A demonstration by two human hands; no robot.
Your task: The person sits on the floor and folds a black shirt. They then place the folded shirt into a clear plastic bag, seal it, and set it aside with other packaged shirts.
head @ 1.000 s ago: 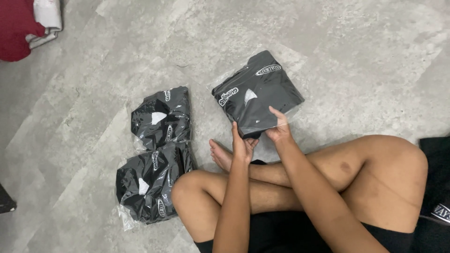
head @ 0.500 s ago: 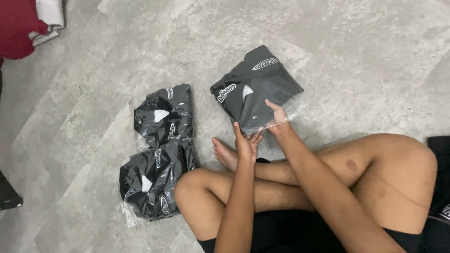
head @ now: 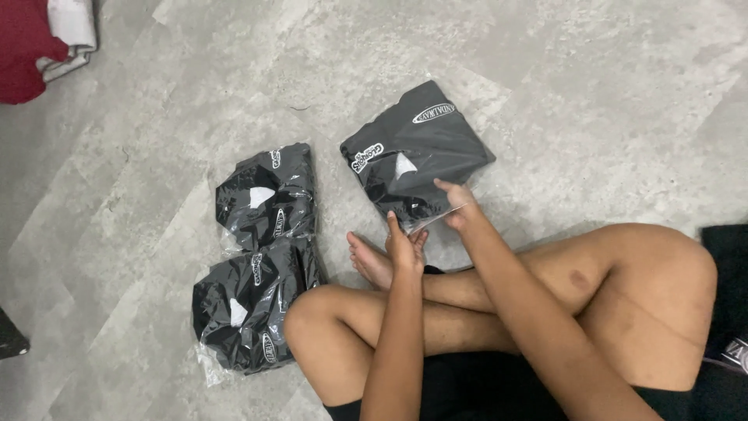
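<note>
While both hands [head: 432, 226] pinch it, the black bagged garment [head: 417, 152] lies flat.

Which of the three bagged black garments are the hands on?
The flat square package farthest right; both hands, left and right, grip its near edge. The other two lie untouched.

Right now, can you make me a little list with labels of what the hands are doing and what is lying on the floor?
left hand: fingers pinch the clear bag's near edge
right hand: fingers press the same bag's open edge
held thing: folded black garment in clear plastic bag
beside it: two more bagged black garments, touching each other
floor: grey, stone-like
top left corner: red cloth
</note>
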